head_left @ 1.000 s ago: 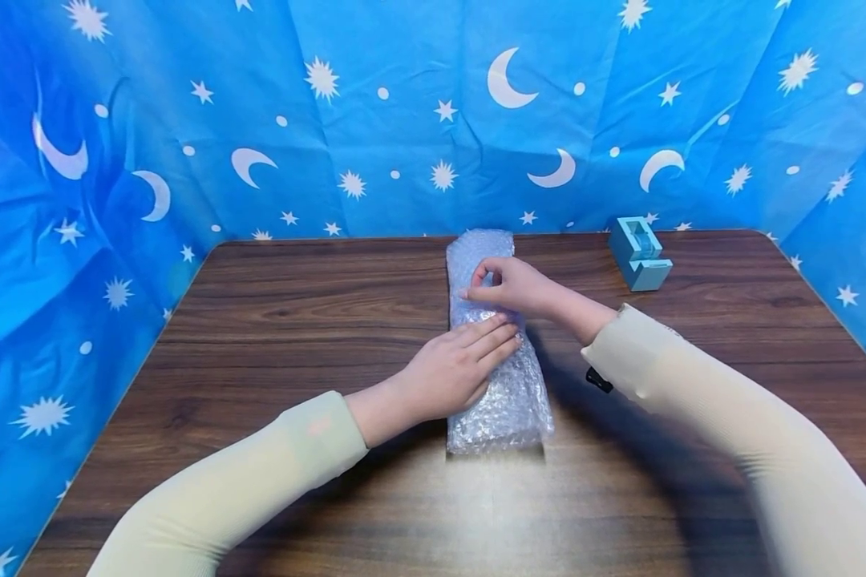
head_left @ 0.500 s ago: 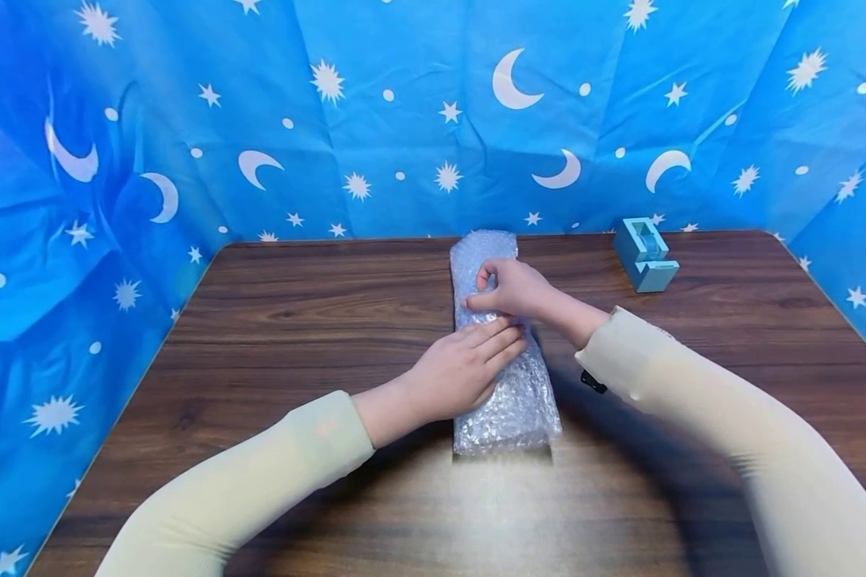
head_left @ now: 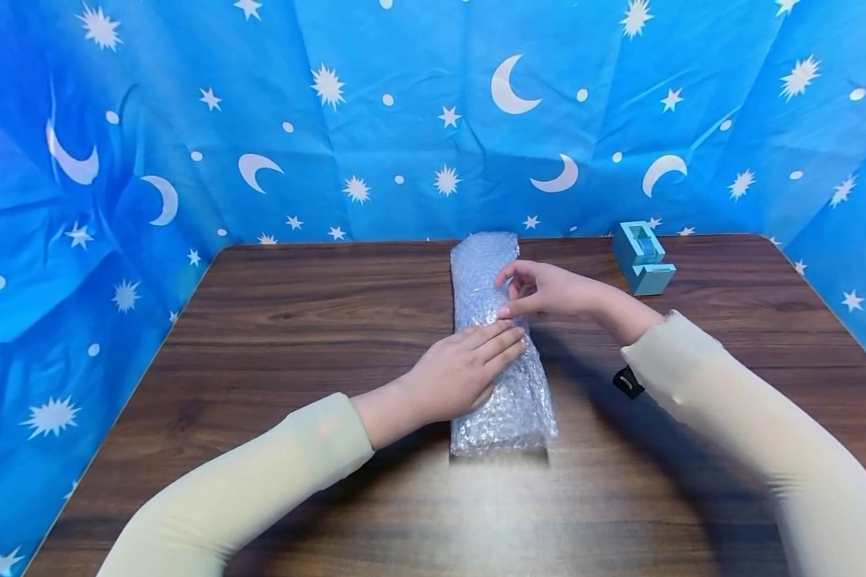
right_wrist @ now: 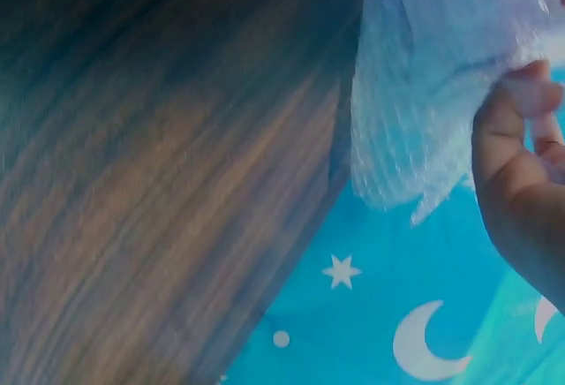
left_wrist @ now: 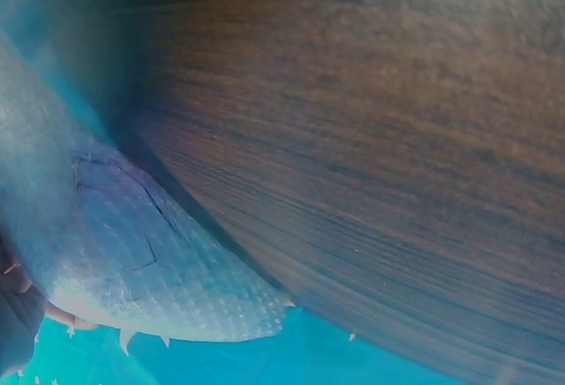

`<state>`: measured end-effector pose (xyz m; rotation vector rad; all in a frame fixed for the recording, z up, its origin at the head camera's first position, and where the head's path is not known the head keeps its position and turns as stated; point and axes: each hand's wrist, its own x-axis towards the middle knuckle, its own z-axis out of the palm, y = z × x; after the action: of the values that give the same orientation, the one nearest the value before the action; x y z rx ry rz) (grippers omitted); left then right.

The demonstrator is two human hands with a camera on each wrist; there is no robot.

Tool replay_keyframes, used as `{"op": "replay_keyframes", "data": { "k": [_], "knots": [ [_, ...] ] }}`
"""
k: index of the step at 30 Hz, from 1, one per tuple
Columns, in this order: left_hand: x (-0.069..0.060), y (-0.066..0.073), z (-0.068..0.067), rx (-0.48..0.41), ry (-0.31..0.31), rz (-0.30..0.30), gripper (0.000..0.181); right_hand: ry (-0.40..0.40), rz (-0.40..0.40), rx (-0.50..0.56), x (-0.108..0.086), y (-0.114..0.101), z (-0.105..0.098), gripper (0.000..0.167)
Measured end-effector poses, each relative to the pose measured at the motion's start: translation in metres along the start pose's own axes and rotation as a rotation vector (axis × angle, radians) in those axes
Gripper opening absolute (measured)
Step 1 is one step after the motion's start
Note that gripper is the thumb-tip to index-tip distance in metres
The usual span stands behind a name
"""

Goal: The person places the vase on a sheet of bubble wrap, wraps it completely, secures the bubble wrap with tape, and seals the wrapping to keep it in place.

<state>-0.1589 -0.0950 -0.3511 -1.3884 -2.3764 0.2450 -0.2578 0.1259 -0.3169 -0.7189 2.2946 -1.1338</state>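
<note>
A long package in bubble wrap [head_left: 487, 260] lies lengthwise on the table in the head view. My left hand [head_left: 453, 370] rests flat across its middle, palm down with straight fingers. Just beyond it, my right hand [head_left: 552, 290] is at the package's right side with bent fingers. Its thumb and index fingertips stand apart at the wrap, and nothing is clearly seen between them. In the right wrist view, the fingers [right_wrist: 505, 138] are beside the bubble wrap's edge. The left wrist view shows the wrap [left_wrist: 132, 252] with dark lines showing through; whatever lies inside is unclear.
A light blue tape dispenser [head_left: 642, 258] stands at the back right of the dark wooden table [head_left: 317, 320]. Blue cloth [head_left: 404, 120] with moons and stars hangs behind and at both sides. A small black item [head_left: 628, 382] sits under the right sleeve.
My right hand has shifted right across the package, and its thumb and index finger have changed their bend. My left hand stays in place on the wrap.
</note>
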Motion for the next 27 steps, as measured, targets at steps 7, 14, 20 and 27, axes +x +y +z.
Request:
{"op": "replay_keyframes", "data": {
  "k": [7, 14, 20, 27],
  "knots": [
    [-0.005, 0.0, 0.001, -0.005, 0.012, -0.015, 0.055, -0.096, 0.049, -0.118, -0.013, -0.005, -0.014, 0.02],
    [-0.008, 0.001, 0.001, -0.021, 0.013, -0.029, 0.055, -0.122, 0.143, -0.059, -0.023, -0.005, -0.021, 0.026],
    [-0.012, 0.004, 0.005, -0.02, 0.033, -0.057, 0.054, -0.085, 0.101, -0.052, -0.026, 0.003, -0.014, 0.024],
    [-0.015, 0.005, 0.007, -0.033, 0.053, -0.079, 0.054, -0.033, 0.029, -0.051, -0.017, 0.025, 0.003, 0.017]
  ]
}}
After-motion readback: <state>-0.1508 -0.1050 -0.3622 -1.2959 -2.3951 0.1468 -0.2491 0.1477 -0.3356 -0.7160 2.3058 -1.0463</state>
